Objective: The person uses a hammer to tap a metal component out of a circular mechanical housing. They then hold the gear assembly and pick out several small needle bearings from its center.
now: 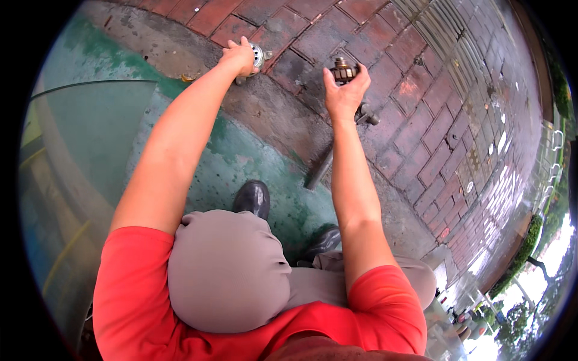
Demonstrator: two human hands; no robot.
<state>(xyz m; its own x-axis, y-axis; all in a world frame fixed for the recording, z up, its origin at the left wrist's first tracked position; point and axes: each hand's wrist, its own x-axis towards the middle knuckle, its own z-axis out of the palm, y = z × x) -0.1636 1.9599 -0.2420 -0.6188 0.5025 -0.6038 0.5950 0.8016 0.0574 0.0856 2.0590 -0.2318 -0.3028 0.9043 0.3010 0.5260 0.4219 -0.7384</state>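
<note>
My left hand (239, 58) reaches forward to the brick edge and rests around a round silver vented metal housing (258, 55) with a small lug, partly hidden by the hand. Its fingers curve over the near side. Farther right, my right hand (348, 95) grips a dark, ribbed metal rotor (344, 73) with a brass-coloured stub on top, between thumb and fingers. Below that hand a hammer (321, 168) lies on the ground, its head just right of my wrist and its handle running down to the left, partly behind my forearm.
Red brick paving (415, 120) spreads ahead and right, looking wet. A grey concrete strip (265, 114) divides it from green painted floor (223, 162). A glass panel (84, 132) stands left. My dark boots (253, 198) are below; a hedge (519, 256) runs far right.
</note>
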